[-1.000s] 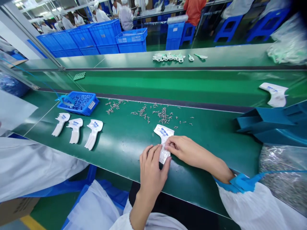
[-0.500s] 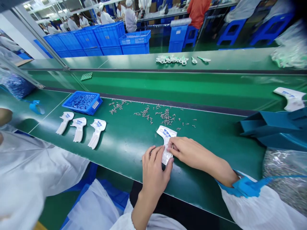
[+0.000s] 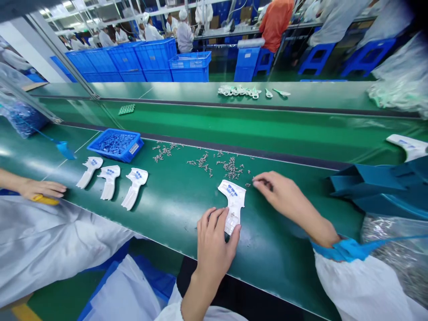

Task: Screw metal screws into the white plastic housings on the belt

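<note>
A white gun-shaped plastic shell (image 3: 232, 200) with blue pieces in its head lies on the green bench. My left hand (image 3: 216, 247) grips its lower handle, thumb on one side and fingers on the other. To the right of the shell's head, my right hand (image 3: 284, 196) hovers low with thumb and fingertips pinched together; whatever is between them is too small to make out. Small metal parts (image 3: 232, 168) lie scattered just beyond the shell, a few close to my right fingertips. Three similar white shells (image 3: 136, 187) lie in a row to the left.
A blue tray (image 3: 115, 145) of small blue pieces stands at the left. A co-worker's hand (image 3: 42, 189) with a yellow object rests at the bench edge. Dark teal bins (image 3: 377, 183) and a clear bag of metal parts (image 3: 391, 249) stand at the right. Another white shell (image 3: 409, 145) lies beyond.
My right hand has left the shell and moved up and right, beside the loose metal parts. My left hand stays on the handle. A co-worker's hand has come into view at the left.
</note>
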### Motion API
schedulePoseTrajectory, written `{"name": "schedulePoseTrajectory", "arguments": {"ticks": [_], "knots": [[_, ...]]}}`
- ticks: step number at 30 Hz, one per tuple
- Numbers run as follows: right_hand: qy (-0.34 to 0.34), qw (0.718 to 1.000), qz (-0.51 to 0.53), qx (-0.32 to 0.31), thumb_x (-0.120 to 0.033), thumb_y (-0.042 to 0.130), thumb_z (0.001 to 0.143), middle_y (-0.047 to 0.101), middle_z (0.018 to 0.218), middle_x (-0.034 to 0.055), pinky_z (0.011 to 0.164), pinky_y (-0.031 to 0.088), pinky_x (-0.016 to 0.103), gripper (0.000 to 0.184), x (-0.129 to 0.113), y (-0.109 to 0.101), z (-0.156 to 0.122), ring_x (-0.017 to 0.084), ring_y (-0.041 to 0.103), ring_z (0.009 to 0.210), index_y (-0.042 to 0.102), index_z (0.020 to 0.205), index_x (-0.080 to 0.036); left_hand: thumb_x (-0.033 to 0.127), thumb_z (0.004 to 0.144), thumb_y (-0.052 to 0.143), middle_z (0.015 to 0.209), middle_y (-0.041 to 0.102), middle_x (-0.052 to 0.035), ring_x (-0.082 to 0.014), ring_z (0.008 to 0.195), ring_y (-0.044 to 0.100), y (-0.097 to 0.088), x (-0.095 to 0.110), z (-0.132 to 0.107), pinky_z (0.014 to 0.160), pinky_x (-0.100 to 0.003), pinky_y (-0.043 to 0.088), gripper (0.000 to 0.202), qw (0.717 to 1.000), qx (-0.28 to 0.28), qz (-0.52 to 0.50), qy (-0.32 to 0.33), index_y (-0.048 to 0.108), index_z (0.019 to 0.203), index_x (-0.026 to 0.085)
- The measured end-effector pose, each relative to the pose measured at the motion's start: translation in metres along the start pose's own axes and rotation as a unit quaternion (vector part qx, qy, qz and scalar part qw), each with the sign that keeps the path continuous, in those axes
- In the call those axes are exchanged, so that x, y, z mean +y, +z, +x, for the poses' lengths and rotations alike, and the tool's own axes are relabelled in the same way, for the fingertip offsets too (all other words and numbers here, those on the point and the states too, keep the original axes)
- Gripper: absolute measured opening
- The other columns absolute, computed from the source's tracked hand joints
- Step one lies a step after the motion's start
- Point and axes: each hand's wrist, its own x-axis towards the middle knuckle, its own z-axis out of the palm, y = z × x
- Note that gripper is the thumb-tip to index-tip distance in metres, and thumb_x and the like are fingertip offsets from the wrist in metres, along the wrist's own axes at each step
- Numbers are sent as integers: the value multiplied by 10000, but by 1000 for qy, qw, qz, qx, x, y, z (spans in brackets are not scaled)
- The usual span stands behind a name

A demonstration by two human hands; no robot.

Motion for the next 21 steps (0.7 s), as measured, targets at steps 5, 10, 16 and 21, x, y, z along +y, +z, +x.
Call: {"name": "schedulePoseTrajectory", "arguments": {"ticks": [5,10,16,21], "knots": [[27,994,-98,47,-328,466,924,645,1052,121,770,474,398,258,52,5,5,289,638,912,646,1055,-198,261,925,620,1242,651,-89,-294,1228,526,1,-1,0,993,-463,459,390,1000,5,-3,1,544,1303,202],[2,999,-27,19,-324,435,946,643,957,99,767,467,385,223,36,4,3,263,615,875,622,940,-202,242,928,613,1200,651,-100,-277,1181,552,-3,-1,0,983,-444,466,337,999,23,-29,17,561,1258,201],[-74,941,242,-225,-384,516,954,677,912,26,731,479,297,196,-26,-7,-17,186,620,816,630,999,-230,157,942,588,1082,668,-71,-217,1051,581,-7,-1,-1,927,-375,486,257,993,43,-96,54,580,1195,204],[-50,895,343,-283,-403,621,909,686,857,14,719,487,275,233,-42,6,-25,166,625,789,610,1036,-207,102,934,583,1029,690,-44,-189,965,600,-8,-2,-2,877,-342,492,220,988,39,-134,73,613,1118,219]]}}
